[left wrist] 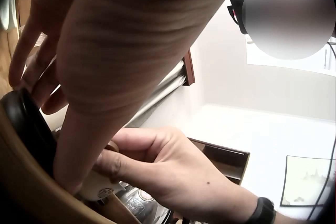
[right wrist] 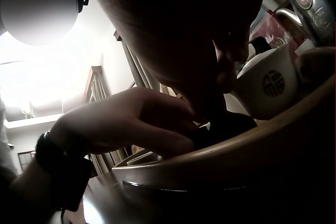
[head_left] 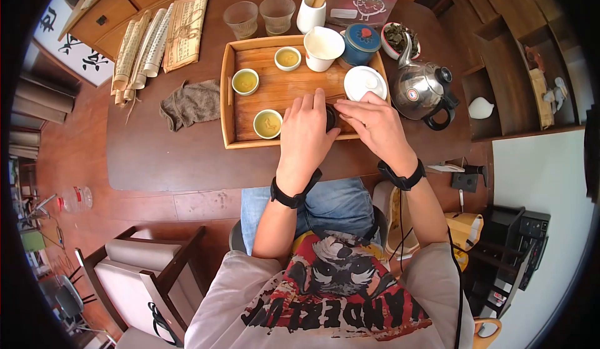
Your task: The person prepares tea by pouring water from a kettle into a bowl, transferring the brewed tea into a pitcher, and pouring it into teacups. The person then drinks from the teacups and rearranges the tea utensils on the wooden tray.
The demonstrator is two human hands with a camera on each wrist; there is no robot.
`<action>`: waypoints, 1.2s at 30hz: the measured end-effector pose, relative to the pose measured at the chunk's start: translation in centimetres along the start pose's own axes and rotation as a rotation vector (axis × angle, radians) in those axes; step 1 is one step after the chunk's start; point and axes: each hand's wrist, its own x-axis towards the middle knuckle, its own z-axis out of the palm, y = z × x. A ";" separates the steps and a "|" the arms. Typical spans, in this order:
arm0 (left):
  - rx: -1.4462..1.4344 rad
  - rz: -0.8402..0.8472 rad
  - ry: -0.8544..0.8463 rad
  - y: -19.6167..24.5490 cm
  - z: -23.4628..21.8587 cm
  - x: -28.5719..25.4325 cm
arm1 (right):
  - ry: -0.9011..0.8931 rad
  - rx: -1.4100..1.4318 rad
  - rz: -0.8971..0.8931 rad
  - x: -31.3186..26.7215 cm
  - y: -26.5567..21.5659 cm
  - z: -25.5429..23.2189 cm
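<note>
Over the front of the wooden tray [head_left: 250, 144], both hands meet at a small black round dish [head_left: 330, 119]. In the left wrist view the dish [left wrist: 26, 121] shows its dark rim, low over the tray edge. The left hand [head_left: 304, 127] grips it, thumb on the near side and fingers across the far side. From the right, the right hand [head_left: 378, 127] pinches at its edge with thumb and fingertips, partly hidden by the left hand. Just behind the right hand stands a white lidded bowl [head_left: 364, 81]; its dark emblem shows on the white bowl [right wrist: 268, 85] in the right wrist view.
Three small tea cups [head_left: 267, 124] and a white pitcher [head_left: 324, 50] stand on the tray. A steel kettle [head_left: 422, 86] is at the right, near a blue tin [head_left: 360, 43]. Two glasses [head_left: 240, 21] stand behind. A brown cloth [head_left: 192, 104] lies left.
</note>
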 end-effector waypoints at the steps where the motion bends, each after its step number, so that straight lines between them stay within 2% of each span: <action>1: -0.021 -0.006 0.009 0.0 0.1 0.0 | 0.005 0.002 0.003 0.0 0.0 0.0; 8: -0.002 -0.022 0.053 -0.8 -0.4 -0.2 | 0.015 0.013 -0.009 -0.2 0.5 0.4; 22: 0.024 -0.067 0.013 -1.7 -2.0 -0.4 | 0.027 -0.068 -0.068 -1.1 0.4 0.5; 27: -0.020 -0.089 -0.030 -2.0 -2.1 -0.3 | -0.003 -0.098 -0.077 -3.2 -0.1 -0.7; 33: -0.029 -0.040 -0.012 -1.7 -2.6 -0.2 | -0.051 -0.063 -0.099 -5.5 0.3 -3.2; 36: -0.141 -0.031 0.017 -1.0 -2.6 0.3 | -0.060 -0.056 -0.094 -6.0 0.9 -3.3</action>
